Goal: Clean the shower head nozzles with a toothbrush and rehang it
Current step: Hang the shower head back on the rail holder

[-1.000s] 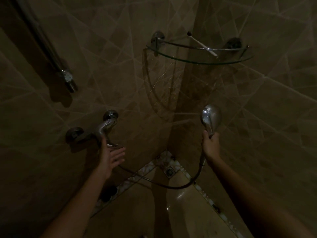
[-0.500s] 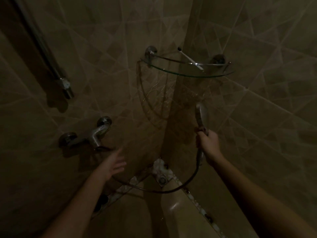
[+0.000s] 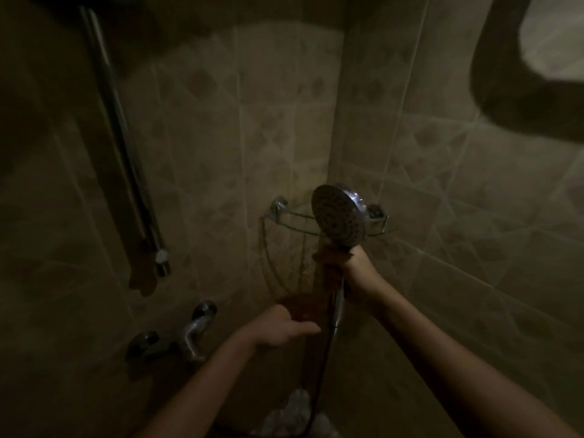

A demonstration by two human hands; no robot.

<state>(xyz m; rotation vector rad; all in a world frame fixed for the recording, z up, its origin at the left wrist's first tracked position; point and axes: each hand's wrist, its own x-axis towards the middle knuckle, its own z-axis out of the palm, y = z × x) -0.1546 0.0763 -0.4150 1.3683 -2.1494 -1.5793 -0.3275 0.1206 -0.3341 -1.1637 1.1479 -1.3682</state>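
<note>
My right hand (image 3: 355,268) grips the handle of the chrome shower head (image 3: 339,218), held upright in front of the tiled corner. Its round nozzle face is turned toward me and slightly left. The dark hose (image 3: 324,374) hangs down from the handle. My left hand (image 3: 281,327) hovers lower, just left of the hose, fingers loosely extended and holding nothing. The shower head partly covers the glass corner shelf (image 3: 294,216); the toothbrush seen on it earlier is hidden.
A chrome slide rail (image 3: 126,159) runs down the left wall, ending in a bracket (image 3: 162,260). The mixer tap (image 3: 186,333) sits low on the left wall. A dark-framed bright opening (image 3: 550,36) is at the top right. Light is dim.
My right hand raised the shower head and turned its nozzle face toward me. My left hand left the tap and moved right toward the hose. The view tilted upward.
</note>
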